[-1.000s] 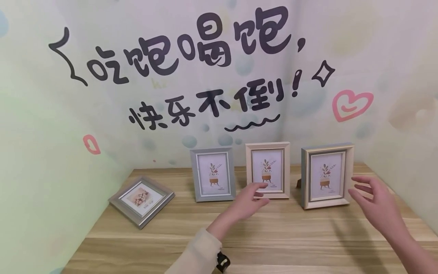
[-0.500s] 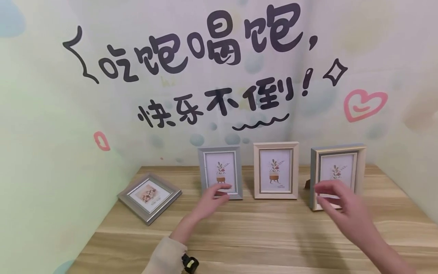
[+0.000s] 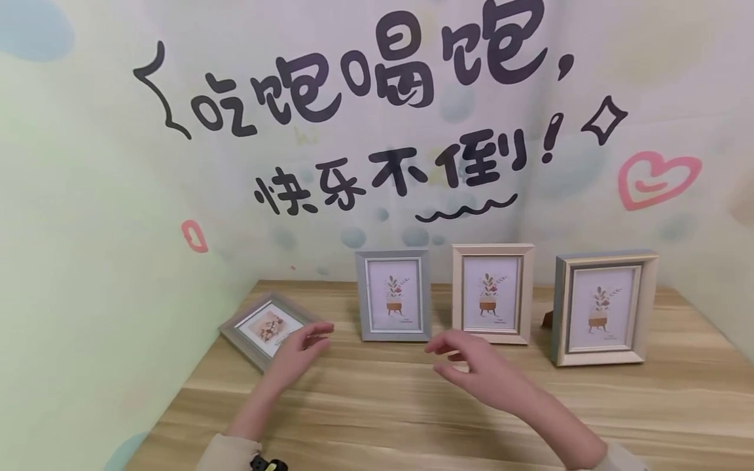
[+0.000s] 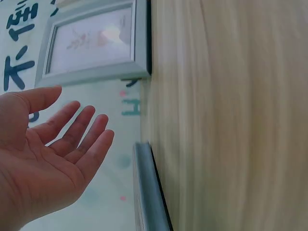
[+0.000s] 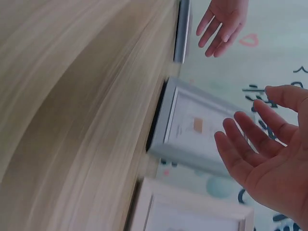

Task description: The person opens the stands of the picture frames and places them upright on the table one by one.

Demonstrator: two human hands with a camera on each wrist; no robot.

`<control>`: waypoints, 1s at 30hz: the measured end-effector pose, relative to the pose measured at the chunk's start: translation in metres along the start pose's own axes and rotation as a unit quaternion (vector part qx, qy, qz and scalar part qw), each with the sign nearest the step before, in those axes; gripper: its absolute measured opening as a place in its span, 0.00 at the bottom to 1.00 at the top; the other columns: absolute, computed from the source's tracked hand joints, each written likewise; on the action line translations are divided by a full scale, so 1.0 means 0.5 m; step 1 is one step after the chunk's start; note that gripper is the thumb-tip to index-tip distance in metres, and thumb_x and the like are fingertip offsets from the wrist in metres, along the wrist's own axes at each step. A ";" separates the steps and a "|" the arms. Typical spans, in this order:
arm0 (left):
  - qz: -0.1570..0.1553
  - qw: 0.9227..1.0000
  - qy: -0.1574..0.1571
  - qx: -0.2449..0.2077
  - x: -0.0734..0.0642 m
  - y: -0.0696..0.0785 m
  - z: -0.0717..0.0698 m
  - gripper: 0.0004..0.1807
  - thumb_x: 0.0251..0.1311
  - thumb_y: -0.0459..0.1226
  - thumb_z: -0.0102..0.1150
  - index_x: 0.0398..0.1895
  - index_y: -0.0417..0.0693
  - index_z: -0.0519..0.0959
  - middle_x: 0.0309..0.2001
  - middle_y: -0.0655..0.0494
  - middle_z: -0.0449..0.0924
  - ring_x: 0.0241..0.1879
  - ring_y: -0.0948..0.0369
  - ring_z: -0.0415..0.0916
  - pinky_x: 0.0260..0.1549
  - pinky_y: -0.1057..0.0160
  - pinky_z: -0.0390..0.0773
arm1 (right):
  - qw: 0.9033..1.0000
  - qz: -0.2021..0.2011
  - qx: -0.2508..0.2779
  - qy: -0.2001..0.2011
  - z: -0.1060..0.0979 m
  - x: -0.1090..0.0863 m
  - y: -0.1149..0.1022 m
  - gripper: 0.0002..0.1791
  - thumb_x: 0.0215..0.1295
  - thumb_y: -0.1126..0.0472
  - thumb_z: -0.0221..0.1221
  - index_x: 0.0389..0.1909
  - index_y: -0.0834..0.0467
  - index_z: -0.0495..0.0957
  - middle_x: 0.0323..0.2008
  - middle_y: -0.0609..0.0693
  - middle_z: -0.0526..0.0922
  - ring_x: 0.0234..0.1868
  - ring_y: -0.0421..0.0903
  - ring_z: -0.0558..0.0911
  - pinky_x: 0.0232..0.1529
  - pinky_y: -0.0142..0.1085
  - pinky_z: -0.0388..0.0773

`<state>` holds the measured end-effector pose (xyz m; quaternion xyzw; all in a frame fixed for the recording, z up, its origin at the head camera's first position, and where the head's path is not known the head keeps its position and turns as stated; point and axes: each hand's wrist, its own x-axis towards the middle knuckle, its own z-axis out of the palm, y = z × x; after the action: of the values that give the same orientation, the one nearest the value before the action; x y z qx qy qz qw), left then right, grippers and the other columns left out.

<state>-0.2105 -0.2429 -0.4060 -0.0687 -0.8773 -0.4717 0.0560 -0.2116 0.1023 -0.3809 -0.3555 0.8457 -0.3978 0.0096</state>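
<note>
My left hand [image 3: 299,353] hovers above the right side of a silver picture frame [image 3: 250,356] that lies flat on the table, covering part of its picture. In the left wrist view its fingers [image 4: 89,139] are spread and hold nothing. My right hand [image 3: 480,366] is in the air before the gap between a blue-grey picture frame [image 3: 365,294] and a cream picture frame [image 3: 527,294], both upright. Its relaxed fingers [image 5: 245,144] are bare of any object in the right wrist view. Farther right stands a thicker picture frame [image 3: 648,307] with a cream front and grey-blue side.
The frames share a wood-grain table [image 3: 377,418]. Behind them hangs a pale cloth backdrop [image 3: 330,150] with large dark characters and pink hearts. Another pale sheet [image 3: 88,229] closes off the left side. A brown support [image 3: 548,319] shows behind the rightmost frame.
Both hands have swept left: the left from before the cream frame to the flat silver frame, the right from the rightmost frame to near the blue-grey one. The camera view has shifted slightly left.
</note>
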 end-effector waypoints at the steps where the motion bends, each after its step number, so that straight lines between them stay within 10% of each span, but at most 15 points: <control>1: -0.001 1.000 0.008 0.004 -0.005 -0.006 -0.007 0.19 0.68 0.34 0.57 0.59 0.34 0.76 0.59 0.38 0.80 0.57 0.45 0.80 0.55 0.61 0.81 | 1.000 0.004 0.008 -0.013 0.008 0.010 -0.005 0.12 0.70 0.57 0.59 0.51 0.53 0.78 0.50 0.46 0.84 0.52 0.48 0.83 0.54 0.44 0.84; 7: -0.032 0.999 0.042 0.005 -0.032 -0.027 -0.046 0.18 0.68 0.32 0.57 0.58 0.32 0.76 0.59 0.35 0.79 0.56 0.45 0.81 0.48 0.71 0.79 | 0.998 0.004 0.031 -0.059 0.067 0.069 -0.024 0.15 0.70 0.56 0.60 0.53 0.57 0.78 0.53 0.51 0.84 0.55 0.54 0.83 0.57 0.50 0.82; 18: -0.080 0.990 0.106 0.046 -0.080 -0.057 -0.095 0.29 0.68 0.35 0.54 0.68 0.27 0.62 0.72 0.25 0.55 0.73 0.31 0.49 0.73 0.33 0.50 | 0.993 0.023 0.048 -0.101 0.190 0.180 -0.046 0.19 0.67 0.58 0.62 0.56 0.59 0.76 0.58 0.54 0.81 0.60 0.56 0.79 0.62 0.50 0.78; 30: -0.178 0.981 0.081 -0.012 -0.085 -0.068 -0.091 0.46 0.69 0.39 0.53 0.73 0.21 0.37 0.73 0.19 0.29 0.73 0.26 0.32 0.72 0.29 0.40 | 0.993 0.062 0.080 -0.069 0.275 0.266 -0.055 0.26 0.67 0.59 0.61 0.63 0.64 0.71 0.64 0.59 0.76 0.67 0.60 0.74 0.67 0.53 0.72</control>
<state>-0.1728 -0.3024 -0.4156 0.1268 -0.8623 -0.4886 0.0412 -0.2536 -0.0822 -0.4208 -0.3272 0.8290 -0.4372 0.1204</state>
